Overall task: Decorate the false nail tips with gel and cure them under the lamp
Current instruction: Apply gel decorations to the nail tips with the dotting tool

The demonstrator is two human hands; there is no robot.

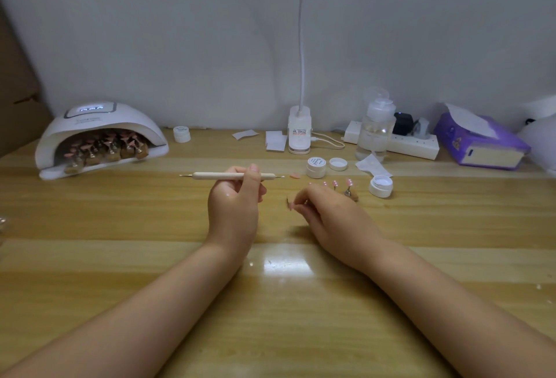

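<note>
Item: false nail tip (289,203), pink, pinched between the fingertips of the right hand (329,212), raised just above the surface (120,221) near its middle. Dotting tool (231,176), pale, held level in the curled fingers of the left hand (234,206). Further tips on stands (349,189) stood just behind the right hand; one loose tip (295,176) lay beside the tool's end. Gel pots (316,167), one open (381,185), sat near them. Curing lamp (99,137) stood at the far left, holding rows of tips. Bare wood lay open between lamp and hands, and toward the near edge.
</note>
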